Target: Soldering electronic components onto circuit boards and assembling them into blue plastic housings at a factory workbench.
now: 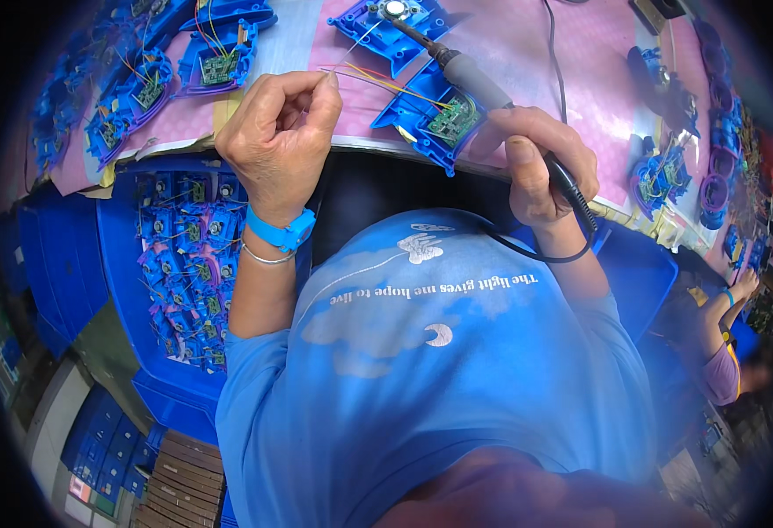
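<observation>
I am working at a pink mat (527,53), my left hand (281,132) pinching thin wires (386,84), my right hand (536,163) gripping a soldering iron (474,79); blue crates (122,255) are sitting below.

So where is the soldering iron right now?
In the head view, the soldering iron is in the right hand, upper right of centre, its tip near the blue housing on the pink mat.

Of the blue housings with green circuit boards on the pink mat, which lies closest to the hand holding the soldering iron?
The blue housing just left of the right hand, under the soldering iron; the others lie farther off.
</observation>
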Tool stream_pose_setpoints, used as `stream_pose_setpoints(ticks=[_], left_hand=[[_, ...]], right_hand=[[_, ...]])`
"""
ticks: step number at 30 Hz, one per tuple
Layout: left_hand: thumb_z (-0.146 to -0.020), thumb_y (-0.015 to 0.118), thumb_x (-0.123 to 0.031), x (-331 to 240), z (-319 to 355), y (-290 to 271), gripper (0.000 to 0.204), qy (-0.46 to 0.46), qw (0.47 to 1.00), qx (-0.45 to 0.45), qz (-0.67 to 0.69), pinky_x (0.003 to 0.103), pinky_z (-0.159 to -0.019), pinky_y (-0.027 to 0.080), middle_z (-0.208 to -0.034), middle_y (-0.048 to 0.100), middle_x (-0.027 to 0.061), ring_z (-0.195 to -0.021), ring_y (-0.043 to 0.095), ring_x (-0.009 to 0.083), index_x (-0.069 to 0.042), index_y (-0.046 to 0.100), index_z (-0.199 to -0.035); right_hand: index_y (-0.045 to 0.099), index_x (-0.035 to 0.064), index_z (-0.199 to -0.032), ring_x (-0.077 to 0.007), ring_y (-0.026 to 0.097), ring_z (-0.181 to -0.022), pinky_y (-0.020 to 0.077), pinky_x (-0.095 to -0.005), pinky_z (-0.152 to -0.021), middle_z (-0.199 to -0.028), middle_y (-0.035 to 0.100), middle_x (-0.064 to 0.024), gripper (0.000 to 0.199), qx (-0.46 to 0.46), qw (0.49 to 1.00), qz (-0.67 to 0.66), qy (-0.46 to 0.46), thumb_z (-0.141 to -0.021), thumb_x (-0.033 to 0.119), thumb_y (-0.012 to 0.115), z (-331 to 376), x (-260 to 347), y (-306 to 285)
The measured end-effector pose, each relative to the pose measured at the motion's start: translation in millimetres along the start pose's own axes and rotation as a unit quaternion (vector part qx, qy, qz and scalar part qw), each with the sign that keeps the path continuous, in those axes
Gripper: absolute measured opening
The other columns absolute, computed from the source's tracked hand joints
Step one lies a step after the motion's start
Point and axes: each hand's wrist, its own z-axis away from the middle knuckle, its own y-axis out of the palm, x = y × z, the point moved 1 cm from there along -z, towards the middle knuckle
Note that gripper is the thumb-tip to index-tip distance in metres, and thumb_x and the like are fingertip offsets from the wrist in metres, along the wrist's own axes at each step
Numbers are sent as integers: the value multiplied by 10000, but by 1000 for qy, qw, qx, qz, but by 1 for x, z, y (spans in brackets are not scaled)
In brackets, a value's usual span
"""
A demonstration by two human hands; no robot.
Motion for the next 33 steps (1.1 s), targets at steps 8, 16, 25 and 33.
stream_pose_setpoints(ticks=[8, 16, 25, 33], left_hand=[[-765, 788, 2, 2, -1, 0, 91, -9, 1000, 3, 8, 182, -497, 395, -658, 625, -21, -549, 515, 37, -39, 708, -783], [-761, 795, 0, 5, -1, -5, 103, -7, 1000, -13, -9, 181, -500, 398, -653, 615, -24, -553, 519, 36, -41, 704, -786], [-755, 794, 1, 7, -1, -5, 104, -4, 1000, -11, -25, 185, -504, 404, -651, 617, -20, -554, 522, 36, -46, 706, -787], [-737, 789, 3, 9, -2, -5, 104, -4, 999, 4, -49, 193, -502, 411, -649, 620, -15, -543, 526, 49, -49, 710, -782]], right_hand=[[620, -77, -1116, -231, 674, -636, 555, -323, -605, -761, 682, -180, 239, 16, 999, -10, -27, -932, 36, 520, 4, -1, -3], [660, -50, -1068, -207, 693, -623, 559, -294, -588, -745, 702, -150, 202, 17, 1000, -21, -4, -932, 66, 565, -4, 1, -2], [706, -13, -1039, -156, 721, -629, 568, -241, -578, -738, 727, -105, 172, -11, 999, -11, 45, -964, 121, 629, -13, 3, 5], [707, -11, -1041, -153, 722, -632, 564, -241, -575, -744, 728, -103, 174, -10, 1000, -11, 23, -973, 126, 624, -14, 1, 6]])
